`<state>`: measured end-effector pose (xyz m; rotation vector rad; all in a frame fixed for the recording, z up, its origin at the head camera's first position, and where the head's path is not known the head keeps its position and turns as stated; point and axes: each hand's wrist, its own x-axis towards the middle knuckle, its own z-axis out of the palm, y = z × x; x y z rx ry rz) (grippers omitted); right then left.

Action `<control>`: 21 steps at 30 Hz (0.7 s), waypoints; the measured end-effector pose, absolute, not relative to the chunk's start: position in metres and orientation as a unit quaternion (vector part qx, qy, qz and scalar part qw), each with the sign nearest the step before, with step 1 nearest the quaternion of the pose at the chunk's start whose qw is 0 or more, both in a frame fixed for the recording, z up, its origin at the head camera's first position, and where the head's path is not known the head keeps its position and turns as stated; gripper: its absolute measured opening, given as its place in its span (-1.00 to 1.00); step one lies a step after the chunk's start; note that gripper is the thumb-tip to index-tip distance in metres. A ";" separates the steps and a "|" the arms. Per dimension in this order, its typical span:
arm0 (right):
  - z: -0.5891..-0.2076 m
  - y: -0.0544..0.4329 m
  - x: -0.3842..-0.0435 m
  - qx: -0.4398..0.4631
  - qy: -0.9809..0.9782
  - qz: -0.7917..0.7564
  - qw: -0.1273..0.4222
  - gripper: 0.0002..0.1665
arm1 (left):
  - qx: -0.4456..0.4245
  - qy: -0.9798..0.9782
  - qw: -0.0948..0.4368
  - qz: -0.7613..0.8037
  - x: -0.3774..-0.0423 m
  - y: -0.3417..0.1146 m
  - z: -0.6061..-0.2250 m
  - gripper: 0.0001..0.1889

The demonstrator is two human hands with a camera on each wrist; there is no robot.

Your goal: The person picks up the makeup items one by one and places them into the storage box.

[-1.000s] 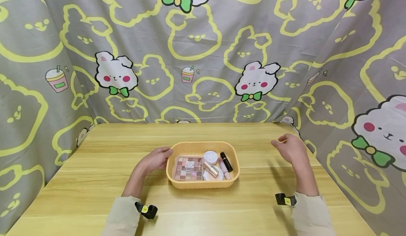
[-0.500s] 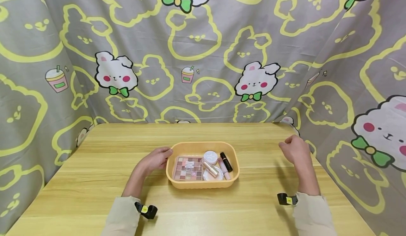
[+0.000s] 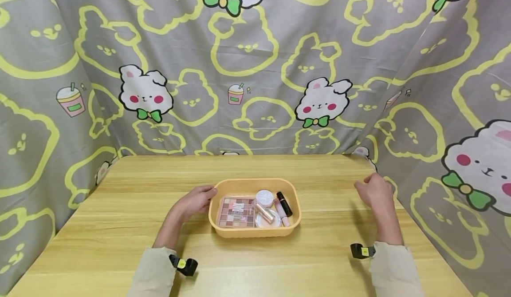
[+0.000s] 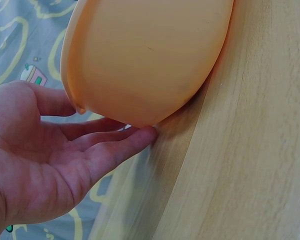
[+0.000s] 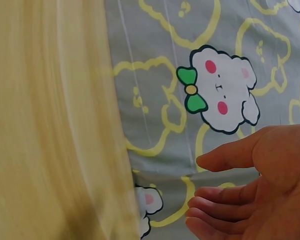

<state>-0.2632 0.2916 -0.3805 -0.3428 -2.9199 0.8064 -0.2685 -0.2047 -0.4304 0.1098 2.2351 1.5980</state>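
A yellow-orange plastic basket [image 3: 255,232] stands on the wooden table in the head view. My left hand [image 3: 196,200] grips its left end, with the thumb on the rim and the other fingers under and along the outer wall, as the left wrist view of this hand [image 4: 55,150] shows. Inside the basket lie an eyeshadow palette [image 3: 236,212], a round white compact [image 3: 264,198], a second round case [image 3: 265,221], a clear-capped lipstick [image 3: 264,212], a pink tube [image 3: 285,218] and a black tube [image 3: 284,203]. Over the table's right side my right hand [image 3: 375,191] hangs with fingers relaxed, holding nothing.
The wooden table [image 3: 319,261] runs back to a grey curtain [image 3: 259,124] printed with rabbits and yellow outlines, which also closes off both sides. A small black camera [image 3: 183,266] is strapped at the left wrist, another camera [image 3: 361,251] at the right.
My right hand has moved a little to the right, away from the basket. My left hand and the basket with its contents stay in place.
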 end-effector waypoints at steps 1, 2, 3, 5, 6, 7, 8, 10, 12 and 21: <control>-0.382 0.292 -0.263 -0.114 -0.956 0.265 0.046 -0.43 | 0.040 0.797 0.194 0.570 -0.268 -0.205 -0.430 -0.39; -0.383 0.293 -0.264 -0.114 -0.956 0.265 0.046 -0.43 | 0.040 0.797 0.194 0.571 -0.268 -0.205 -0.430 -0.39; -0.384 0.293 -0.264 -0.115 -0.956 0.265 0.046 -0.43 | 0.040 0.797 0.194 0.571 -0.268 -0.205 -0.430 -0.40; -0.387 0.294 -0.265 -0.115 -0.957 0.263 0.046 -0.43 | 0.040 0.796 0.194 0.571 -0.268 -0.205 -0.430 -0.39; -0.388 0.295 -0.265 -0.116 -0.956 0.264 0.045 -0.42 | 0.040 0.796 0.194 0.572 -0.268 -0.205 -0.430 -0.39; -0.389 0.296 -0.265 -0.117 -0.956 0.265 0.044 -0.41 | 0.040 0.796 0.195 0.571 -0.268 -0.205 -0.430 -0.39; -0.390 0.297 -0.266 -0.119 -0.956 0.265 0.043 -0.41 | 0.040 0.797 0.196 0.570 -0.268 -0.204 -0.430 -0.39; -0.392 0.299 -0.266 -0.123 -0.956 0.265 0.039 -0.40 | 0.039 0.797 0.196 0.570 -0.268 -0.204 -0.430 -0.39; -0.393 0.301 -0.266 -0.127 -0.954 0.268 0.034 -0.39 | 0.039 0.797 0.196 0.570 -0.269 -0.204 -0.430 -0.39; -0.399 0.310 -0.268 -0.129 -0.958 0.256 0.030 -0.31 | 0.036 0.799 0.191 0.569 -0.269 -0.204 -0.431 -0.41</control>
